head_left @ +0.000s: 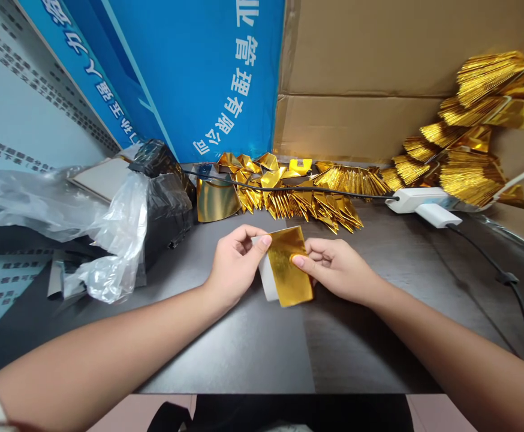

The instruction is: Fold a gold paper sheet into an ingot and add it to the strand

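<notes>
Between my two hands, above the dark table, is a sheet of gold foil paper, partly folded so its white back shows along the left side. My left hand pinches the top left corner, thumb in front. On the right edge my right hand grips the sheet, its thumb pressed on the gold face and its fingers behind. Beyond my hands lies a row of folded gold paper pieces. A flat stack of gold sheets is at the left end of that row.
Crumpled clear plastic and a black wrapped bundle lie to the left. A white power strip with a black cable is at right. Bound gold paper bundles pile against the cardboard wall.
</notes>
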`<move>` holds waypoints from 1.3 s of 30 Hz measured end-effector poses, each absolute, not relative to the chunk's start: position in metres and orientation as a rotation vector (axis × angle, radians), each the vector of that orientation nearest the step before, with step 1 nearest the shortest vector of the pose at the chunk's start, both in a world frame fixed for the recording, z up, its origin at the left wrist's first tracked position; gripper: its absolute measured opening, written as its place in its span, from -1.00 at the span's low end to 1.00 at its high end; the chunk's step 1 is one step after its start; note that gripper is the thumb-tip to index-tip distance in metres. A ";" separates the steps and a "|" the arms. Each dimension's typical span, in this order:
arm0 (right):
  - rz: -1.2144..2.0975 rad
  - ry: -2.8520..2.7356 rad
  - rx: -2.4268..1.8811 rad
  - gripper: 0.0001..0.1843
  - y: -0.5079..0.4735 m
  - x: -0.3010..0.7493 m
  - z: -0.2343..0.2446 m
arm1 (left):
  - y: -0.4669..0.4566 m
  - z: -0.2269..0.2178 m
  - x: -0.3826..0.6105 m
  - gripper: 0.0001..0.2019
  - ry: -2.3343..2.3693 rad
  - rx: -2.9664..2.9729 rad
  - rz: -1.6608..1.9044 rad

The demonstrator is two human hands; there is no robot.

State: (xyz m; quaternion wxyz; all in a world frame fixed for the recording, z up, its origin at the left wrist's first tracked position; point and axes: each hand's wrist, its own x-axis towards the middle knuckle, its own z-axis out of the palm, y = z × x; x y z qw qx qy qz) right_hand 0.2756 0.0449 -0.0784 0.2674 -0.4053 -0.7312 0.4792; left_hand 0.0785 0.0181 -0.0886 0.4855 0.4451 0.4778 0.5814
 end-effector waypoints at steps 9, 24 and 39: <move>1.437 -2.022 -1.160 -0.52 0.047 0.277 -0.080 | 0.026 -0.088 0.074 -0.55 1.195 1.055 1.492; 1.574 -1.894 -1.284 -0.59 0.046 0.272 -0.074 | 0.038 -0.090 0.062 -0.55 1.373 1.209 1.465; 0.805 -2.447 -1.318 -0.83 0.044 0.279 -0.079 | 0.035 -0.071 0.051 -0.93 1.864 2.103 0.529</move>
